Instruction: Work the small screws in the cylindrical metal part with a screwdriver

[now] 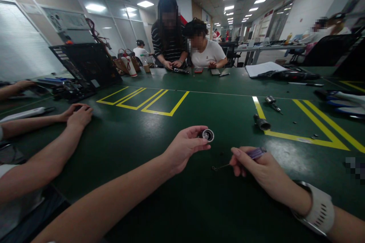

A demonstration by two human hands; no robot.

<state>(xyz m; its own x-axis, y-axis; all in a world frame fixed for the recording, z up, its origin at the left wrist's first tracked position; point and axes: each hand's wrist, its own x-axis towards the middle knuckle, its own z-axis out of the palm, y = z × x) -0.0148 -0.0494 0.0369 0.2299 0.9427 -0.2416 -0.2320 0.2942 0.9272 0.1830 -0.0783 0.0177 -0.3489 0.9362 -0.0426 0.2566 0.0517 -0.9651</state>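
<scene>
My left hand [185, 146] pinches a round, hollow metal part [208, 135] between thumb and fingers, its open end facing me and small pieces showing inside. My right hand [253, 163], with a watch on the wrist, is closed round the purple handle of a screwdriver [256, 153]. The screwdriver's thin shaft points left, its end close to small dark ring-like pieces [214, 168]; whether they touch, I cannot tell. Beyond the right hand a dark metal sleeve [261, 122] lies on its side. Farther back is a metal part with a thin shaft [273, 104].
Yellow tape [308, 139] marks boxes on the green table [137, 182]. Tiny parts [314, 136] lie at the right. A co-worker's hands [78, 115] rest at the left. Two people stand or sit across the table, near a notebook [265, 69]. A black frame [88, 64] stands back left.
</scene>
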